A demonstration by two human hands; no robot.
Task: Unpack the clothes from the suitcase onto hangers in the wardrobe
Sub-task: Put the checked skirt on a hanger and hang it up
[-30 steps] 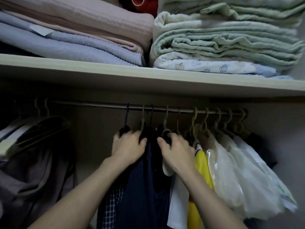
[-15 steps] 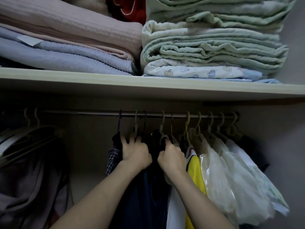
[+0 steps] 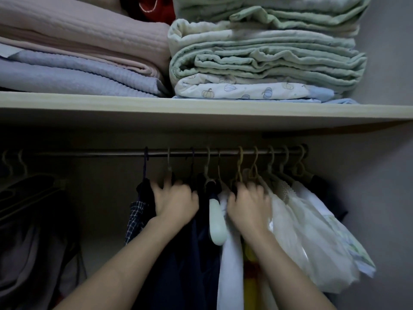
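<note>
We read no brand or writing anywhere. Our left hand (image 3: 175, 201) grips the dark garments (image 3: 192, 253) just below the rail (image 3: 111, 153), fingers curled into the cloth. Our right hand (image 3: 249, 205) grips the shoulders of the white and yellow clothes (image 3: 232, 265). Between the hands hangs a pale hanger arm (image 3: 216, 222). Open rail lies left of the dark garments; the shelf edge (image 3: 201, 113) sits close above.

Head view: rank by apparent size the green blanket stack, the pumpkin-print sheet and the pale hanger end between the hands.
1. green blanket stack, largest.
2. pumpkin-print sheet, a thinner folded layer under it.
3. pale hanger end, smallest, though it hangs nearer the camera.
</note>
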